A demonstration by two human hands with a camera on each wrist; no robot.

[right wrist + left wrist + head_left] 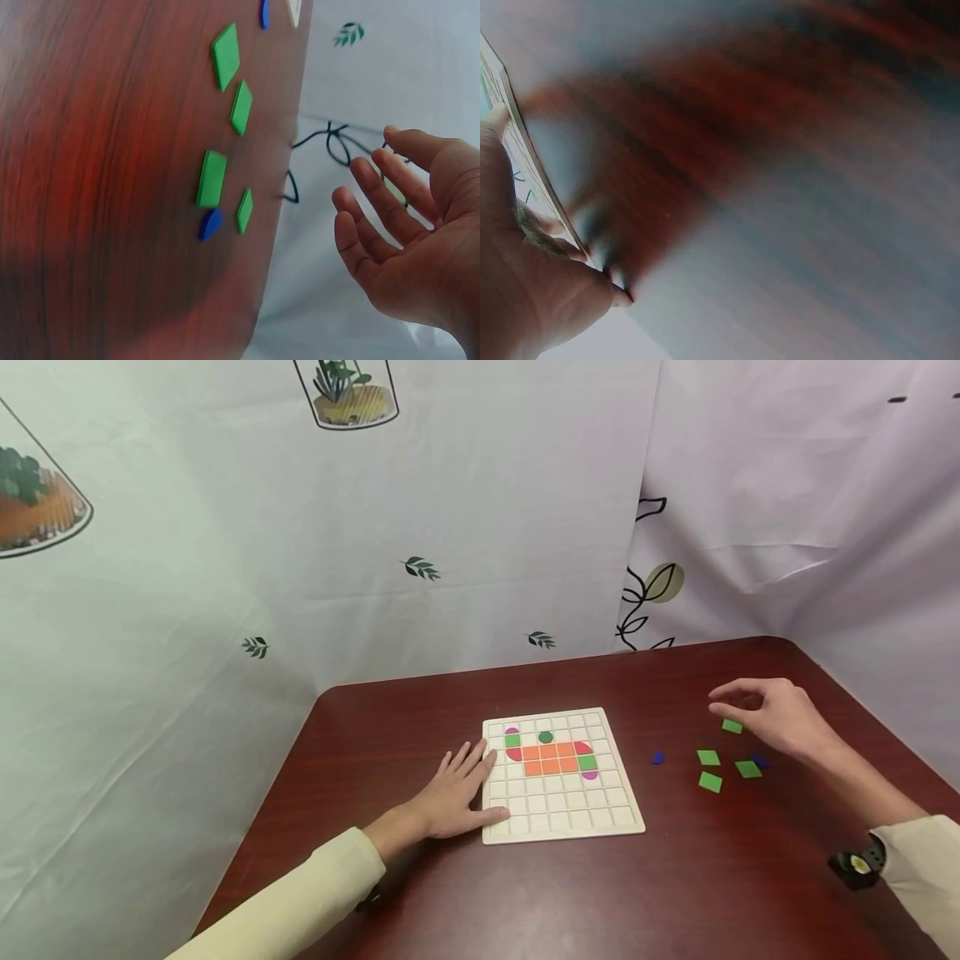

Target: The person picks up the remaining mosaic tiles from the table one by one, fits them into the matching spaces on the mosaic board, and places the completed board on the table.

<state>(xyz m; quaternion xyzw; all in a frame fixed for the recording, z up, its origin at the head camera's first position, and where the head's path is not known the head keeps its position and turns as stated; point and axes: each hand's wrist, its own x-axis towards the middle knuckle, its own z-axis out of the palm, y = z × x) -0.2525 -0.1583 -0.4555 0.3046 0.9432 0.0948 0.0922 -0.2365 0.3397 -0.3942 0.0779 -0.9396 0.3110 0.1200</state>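
Note:
A white grid board [558, 802] lies on the table, with orange, green, red and pink pieces and a dark green round piece [546, 737] set in its squares. Spread fingers of my left hand [450, 797] rest on the board's left edge; the left wrist view shows them along that edge. My right hand [780, 718] hovers over the table's right side, fingers loosely bent, nothing between them. Below and beside it lie several green square tiles [708, 757], one green tile [732, 726] near the fingertips. In the right wrist view a blue piece [211, 224] touches a green tile [212, 178].
A second small blue piece [657, 758] lies between the board and the green tiles. The dark red wooden table [390, 718] meets a white patterned cloth [465, 527] behind its far edge. A black watch-like device [857, 867] sits at my right wrist.

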